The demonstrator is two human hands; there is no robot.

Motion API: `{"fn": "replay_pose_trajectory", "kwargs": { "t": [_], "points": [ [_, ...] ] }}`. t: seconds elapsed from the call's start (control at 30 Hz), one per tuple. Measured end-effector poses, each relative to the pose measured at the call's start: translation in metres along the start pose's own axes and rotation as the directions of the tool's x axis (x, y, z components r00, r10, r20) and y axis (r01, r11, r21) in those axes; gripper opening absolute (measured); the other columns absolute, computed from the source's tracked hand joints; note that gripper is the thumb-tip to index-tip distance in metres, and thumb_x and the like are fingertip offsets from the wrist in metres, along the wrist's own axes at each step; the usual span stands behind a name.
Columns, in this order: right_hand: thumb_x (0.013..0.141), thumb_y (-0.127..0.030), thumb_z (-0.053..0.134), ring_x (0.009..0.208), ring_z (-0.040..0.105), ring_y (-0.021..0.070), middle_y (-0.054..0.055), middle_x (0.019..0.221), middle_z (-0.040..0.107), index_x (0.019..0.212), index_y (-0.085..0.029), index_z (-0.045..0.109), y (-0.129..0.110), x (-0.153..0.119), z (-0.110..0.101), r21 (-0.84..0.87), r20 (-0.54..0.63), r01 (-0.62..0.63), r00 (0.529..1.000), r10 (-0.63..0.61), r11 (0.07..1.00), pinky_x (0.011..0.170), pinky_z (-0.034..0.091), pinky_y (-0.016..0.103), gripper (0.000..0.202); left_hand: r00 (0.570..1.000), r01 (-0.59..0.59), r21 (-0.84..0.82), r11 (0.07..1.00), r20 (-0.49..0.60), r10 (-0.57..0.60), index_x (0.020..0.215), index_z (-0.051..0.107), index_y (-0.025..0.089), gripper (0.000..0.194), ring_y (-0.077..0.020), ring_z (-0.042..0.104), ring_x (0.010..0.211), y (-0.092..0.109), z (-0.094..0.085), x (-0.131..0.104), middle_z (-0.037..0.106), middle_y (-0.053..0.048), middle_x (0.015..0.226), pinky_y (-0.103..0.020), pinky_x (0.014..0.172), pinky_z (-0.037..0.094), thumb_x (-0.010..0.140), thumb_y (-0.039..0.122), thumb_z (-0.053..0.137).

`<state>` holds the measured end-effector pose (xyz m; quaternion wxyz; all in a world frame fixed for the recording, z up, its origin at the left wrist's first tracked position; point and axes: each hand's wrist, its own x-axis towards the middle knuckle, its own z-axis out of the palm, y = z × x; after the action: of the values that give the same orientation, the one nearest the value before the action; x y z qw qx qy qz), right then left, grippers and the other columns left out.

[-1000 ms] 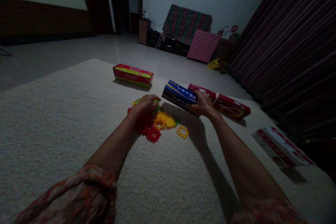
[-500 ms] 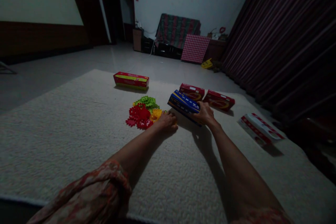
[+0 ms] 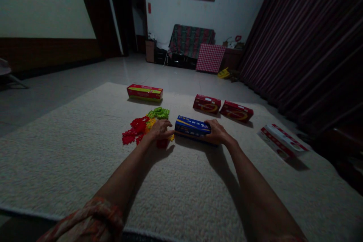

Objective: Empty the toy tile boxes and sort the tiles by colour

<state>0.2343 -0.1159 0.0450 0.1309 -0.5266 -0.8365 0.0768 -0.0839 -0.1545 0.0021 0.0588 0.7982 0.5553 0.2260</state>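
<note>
My right hand (image 3: 217, 131) grips the right end of a dark blue box (image 3: 191, 125) with yellow stripes. The box lies level on the pale mat, close in front of me. My left hand (image 3: 161, 129) hovers over or rests on a loose heap of plastic pieces, its thumb and fingers apart, near the box's left end. Red pieces (image 3: 138, 126) with notched edges spread to the left of that hand. Green pieces (image 3: 159, 112) lie just beyond it. Yellow pieces (image 3: 150, 122) show partly from behind the hand, which hides the rest.
A red and yellow-green box (image 3: 145, 93) stands at the back left of the mat (image 3: 85, 151). Two dark red boxes, one left (image 3: 207, 104) and one right (image 3: 236, 112), stand behind the blue box. A white and red box (image 3: 283, 141) lies at the right.
The blue box has gone from tilted to lying level, in my right hand's grip. My left hand has moved left over the pieces, and the red pieces now spread wider.
</note>
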Motion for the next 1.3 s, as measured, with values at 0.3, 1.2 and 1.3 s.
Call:
{"fn": "replay_pose_trajectory", "kwargs": {
  "t": [0.3,1.2,1.3],
  "points": [
    [0.08,-0.039,0.067,0.131,0.051,0.0372,0.014,0.138,0.059,0.128,-0.025,0.064,0.004,-0.02,0.004,0.099,-0.219,-0.031,0.974,0.053,0.995,0.109,0.036,0.064,0.05,0.952,-0.028,-0.299,0.954,-0.3,-0.065,0.115,0.072,0.019,0.033,-0.0261,0.06,0.127,0.031,0.026,0.029,0.064,-0.012,0.136,-0.043,0.111,0.048,0.084,0.032,0.066],
    [0.076,-0.02,0.072,0.124,0.06,0.027,0.012,0.134,0.062,0.125,-0.022,0.064,0.018,-0.028,-0.014,0.212,0.032,0.035,0.999,-0.043,0.977,0.11,0.046,0.045,0.05,0.99,0.006,-0.331,0.944,0.134,0.041,0.132,0.065,0.021,0.062,-0.029,0.052,0.137,0.032,-0.003,0.04,0.051,-0.009,0.153,-0.038,0.111,0.047,0.07,0.022,0.066],
    [0.079,-0.022,0.071,0.125,0.059,0.0268,0.011,0.134,0.062,0.125,-0.023,0.065,0.018,-0.03,-0.015,0.191,0.009,0.05,0.999,-0.053,0.98,0.111,0.046,0.044,0.046,0.991,-0.002,-0.361,0.932,0.122,0.049,0.13,0.067,0.022,0.058,-0.0292,0.053,0.135,0.029,-0.005,0.039,0.052,-0.009,0.152,-0.041,0.11,0.048,0.072,0.024,0.068]
  ]
}}
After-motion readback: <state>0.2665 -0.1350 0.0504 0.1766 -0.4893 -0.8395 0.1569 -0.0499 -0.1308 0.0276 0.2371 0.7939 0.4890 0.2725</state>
